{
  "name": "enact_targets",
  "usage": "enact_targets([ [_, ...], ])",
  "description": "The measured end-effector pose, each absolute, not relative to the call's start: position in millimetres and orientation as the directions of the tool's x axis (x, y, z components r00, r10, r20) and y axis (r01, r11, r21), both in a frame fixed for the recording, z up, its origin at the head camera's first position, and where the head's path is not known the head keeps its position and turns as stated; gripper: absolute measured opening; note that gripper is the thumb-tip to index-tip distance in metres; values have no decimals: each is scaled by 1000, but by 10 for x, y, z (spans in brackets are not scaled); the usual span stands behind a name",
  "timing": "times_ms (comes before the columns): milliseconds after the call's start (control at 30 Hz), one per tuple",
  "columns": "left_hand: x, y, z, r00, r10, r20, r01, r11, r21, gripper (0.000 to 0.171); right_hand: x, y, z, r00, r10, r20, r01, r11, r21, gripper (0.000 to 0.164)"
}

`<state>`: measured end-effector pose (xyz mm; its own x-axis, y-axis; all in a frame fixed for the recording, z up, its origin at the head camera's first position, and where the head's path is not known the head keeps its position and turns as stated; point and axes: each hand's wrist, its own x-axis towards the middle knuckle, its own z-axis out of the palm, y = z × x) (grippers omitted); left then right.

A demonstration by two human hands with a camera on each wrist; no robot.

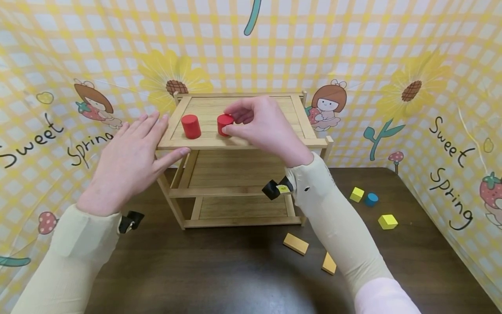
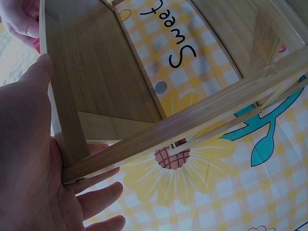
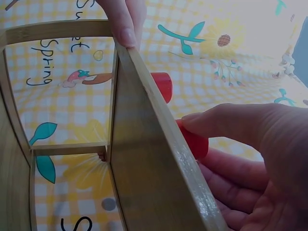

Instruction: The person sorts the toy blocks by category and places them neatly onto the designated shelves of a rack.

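Observation:
A three-tier wooden shelf (image 1: 219, 190) stands against the patterned cloth. On its top board, my right hand (image 1: 270, 126) pinches a red cylinder (image 1: 224, 125) between thumb and fingers; the right wrist view shows this cylinder (image 3: 196, 142) right at the board's surface. Left of it a second red cylinder (image 1: 191, 127) stands upright, untouched. My left hand (image 1: 131, 161) rests on the shelf's front left corner, its fingers straight and the thumb along the front edge. In the left wrist view, that hand (image 2: 29, 144) spreads around the corner of the frame.
On the dark table (image 1: 219, 270) lie two flat orange-yellow blocks (image 1: 296, 244) in front of the shelf. Farther right are a yellow cube (image 1: 357, 194), a blue cylinder (image 1: 371, 199) and another yellow cube (image 1: 388, 222). Checked cloth (image 1: 251, 56) hangs behind and at both sides.

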<state>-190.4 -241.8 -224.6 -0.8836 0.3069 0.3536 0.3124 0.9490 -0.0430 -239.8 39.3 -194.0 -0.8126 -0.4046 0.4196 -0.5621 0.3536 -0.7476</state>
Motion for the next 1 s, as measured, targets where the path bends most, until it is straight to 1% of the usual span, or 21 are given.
enact_targets([
  [133,-1903,-2418,-2248,-883,307,354,313,949,-42,92,-2404,378,-1940,-815,-404,415,-562,380,-734,24],
  [333,-1906,-2422,-2252,-880,309,360,316,948,-40,91,-2415,367,-1944,-816,-417,401,-563,414,-716,25],
  [500,-1908,-2422,-2255,-879,309,362,317,948,-39,91,-2412,378,-1944,-823,-411,392,-556,441,-705,32],
  [700,-1898,-2414,-2254,-880,311,360,319,947,-39,92,-2355,443,-1940,-847,-369,384,-525,459,-717,41],
  [800,-1893,-2413,-2253,-879,312,361,320,947,-38,92,-2305,496,-1938,-836,-359,415,-545,459,-701,40],
  [1000,-1898,-2416,-2252,-877,312,365,321,946,-38,92,-2191,608,-1930,-782,-364,507,-624,457,-634,37],
])
